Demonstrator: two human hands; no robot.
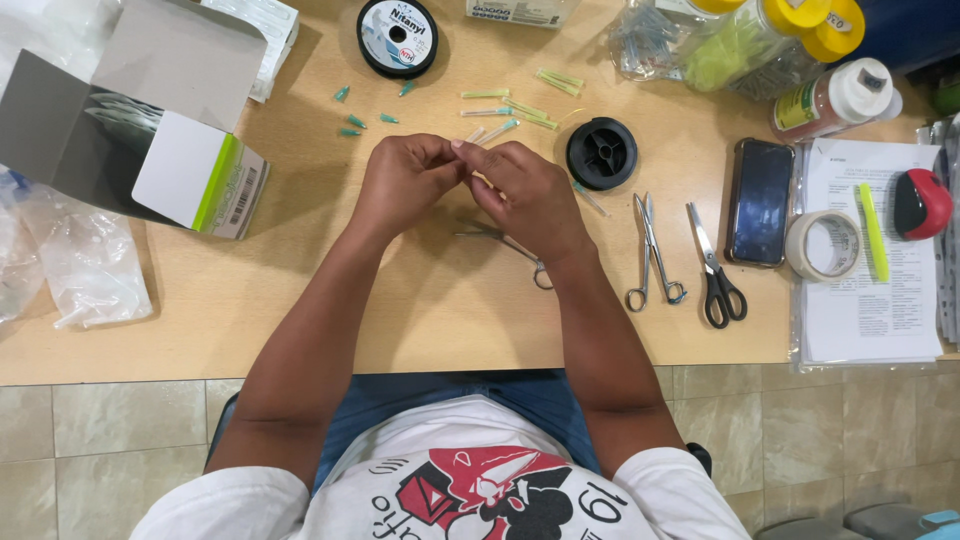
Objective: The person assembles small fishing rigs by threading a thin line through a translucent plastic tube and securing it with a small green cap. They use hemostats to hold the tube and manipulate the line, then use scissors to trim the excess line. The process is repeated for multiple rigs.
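Two jars (740,45), perhaps green tubes inside.

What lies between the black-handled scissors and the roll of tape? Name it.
In the head view, a dark smartphone lies face up between the black-handled scissors and the roll of tape, on the wooden table.
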